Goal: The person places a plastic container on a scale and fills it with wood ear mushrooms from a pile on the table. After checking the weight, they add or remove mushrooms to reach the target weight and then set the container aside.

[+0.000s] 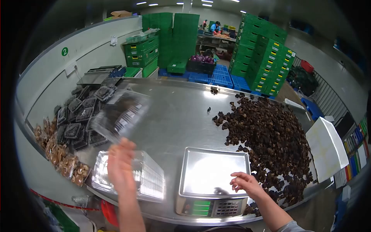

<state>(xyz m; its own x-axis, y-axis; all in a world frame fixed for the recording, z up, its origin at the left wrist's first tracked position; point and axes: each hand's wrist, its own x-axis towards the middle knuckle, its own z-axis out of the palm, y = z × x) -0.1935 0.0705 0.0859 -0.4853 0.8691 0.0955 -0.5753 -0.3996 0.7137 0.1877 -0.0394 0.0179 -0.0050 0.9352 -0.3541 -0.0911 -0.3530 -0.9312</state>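
My left hand (121, 162), smeared by motion, is raised above a stack of empty clear plastic clamshell boxes (148, 179). Just beyond its fingertips a blurred clear clamshell box (116, 112) with dark contents and a white label is tilted in the air; I cannot tell whether the fingers still touch it. My right hand (247, 183) is over the right side of the steel scale pan (210, 166), fingers loosely spread and nothing in them. The scale's green display and keypad (227, 208) face me. Right of the pan spreads a large heap of dark, crinkled wood ear mushrooms (266, 135).
Filled clamshell boxes (83, 110) are piled on the left, beside bags of brown mushrooms (58, 154). A white foam box (328, 149) stands at the right edge. Green crates (266, 62) and blue pallets (221, 75) are behind the steel table (170, 112). A person (215, 28) works far back.
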